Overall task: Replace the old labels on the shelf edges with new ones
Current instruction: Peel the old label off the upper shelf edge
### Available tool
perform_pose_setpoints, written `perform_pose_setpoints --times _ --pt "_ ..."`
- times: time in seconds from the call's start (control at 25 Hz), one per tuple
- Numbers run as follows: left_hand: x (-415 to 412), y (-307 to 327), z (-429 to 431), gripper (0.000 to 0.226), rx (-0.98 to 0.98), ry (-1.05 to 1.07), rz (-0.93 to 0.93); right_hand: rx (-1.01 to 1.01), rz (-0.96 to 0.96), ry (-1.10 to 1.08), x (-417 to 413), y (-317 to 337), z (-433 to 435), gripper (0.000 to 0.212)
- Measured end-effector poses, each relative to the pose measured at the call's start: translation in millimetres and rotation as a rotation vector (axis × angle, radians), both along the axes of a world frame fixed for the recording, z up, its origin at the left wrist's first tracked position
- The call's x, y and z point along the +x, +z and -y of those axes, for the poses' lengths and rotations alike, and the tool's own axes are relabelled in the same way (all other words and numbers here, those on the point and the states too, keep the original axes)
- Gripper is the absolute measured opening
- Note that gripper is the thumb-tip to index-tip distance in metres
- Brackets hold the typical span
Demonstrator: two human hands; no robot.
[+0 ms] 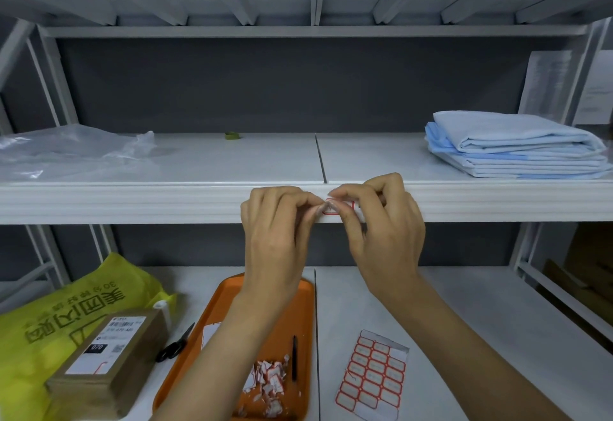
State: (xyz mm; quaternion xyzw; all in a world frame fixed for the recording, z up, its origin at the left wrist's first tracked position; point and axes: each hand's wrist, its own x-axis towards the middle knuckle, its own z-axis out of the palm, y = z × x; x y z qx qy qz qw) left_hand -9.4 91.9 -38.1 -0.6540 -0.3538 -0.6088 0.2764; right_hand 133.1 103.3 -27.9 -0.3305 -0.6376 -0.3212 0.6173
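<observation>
A red-bordered white label sits on the front edge of the white shelf, near the middle. My left hand pinches the label's left end, which curls away from the edge. My right hand pinches the label from the right, with thumb and forefinger on it. On the lower shelf lies a sheet of new red-bordered labels. An orange tray holds torn label scraps and a black pen.
Black scissors lie left of the tray, beside a brown parcel on a yellow bag. On the upper shelf are folded blue cloths at the right, clear plastic at the left and a small green thing at the back.
</observation>
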Motion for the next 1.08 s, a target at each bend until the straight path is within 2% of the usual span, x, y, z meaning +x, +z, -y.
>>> perform_pose_setpoints --times 0.36,0.8,1.08 --pt "0.4 -1.5 2.1 0.022 0.001 -0.008 0.024 0.018 0.059 -0.109 -2.3 -0.3 -0.8 0.02" --pt "3.7 3.1 1.6 0.02 0.017 0.059 -0.012 -0.034 -0.018 0.135 5.9 -4.2 -2.6 0.016" --pt "7.9 1.9 0.4 0.022 -0.006 0.074 0.002 -0.033 0.024 0.058 8.1 -2.1 -1.1 0.011"
